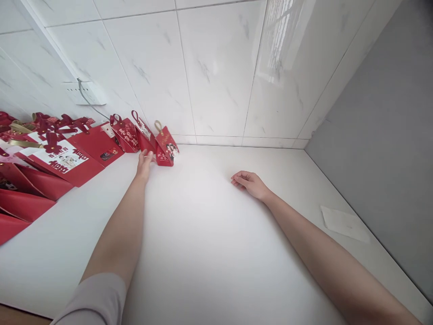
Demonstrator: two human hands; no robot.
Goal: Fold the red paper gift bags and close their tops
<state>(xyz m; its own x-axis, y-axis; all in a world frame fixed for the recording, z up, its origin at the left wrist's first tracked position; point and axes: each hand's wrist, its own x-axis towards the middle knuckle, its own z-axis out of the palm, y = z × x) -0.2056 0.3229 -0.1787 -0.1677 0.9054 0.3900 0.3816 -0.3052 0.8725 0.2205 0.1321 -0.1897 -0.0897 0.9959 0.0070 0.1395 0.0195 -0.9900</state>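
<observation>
At the wall end of the white counter, my left hand (145, 165) reaches up to the small red gift boxes. Its fingers are partly spread against the lower part of a red box with a dark red ribbon loop (146, 143); whether they press on it I cannot tell. Just right of those fingers stands a red gift box with a gold ribbon loop (165, 149) and a printed couple on its side. My right hand (251, 184) rests over the counter further right, fingers curled together, with nothing visible in them.
Several red gift boxes and bags with ribbon handles (67, 158) crowd the counter's left side. A white tiled wall (219, 67) with a socket (84, 93) and cable runs behind. On the right are a grey panel (382, 126) and a flat white piece (345, 223) on the counter (203, 253).
</observation>
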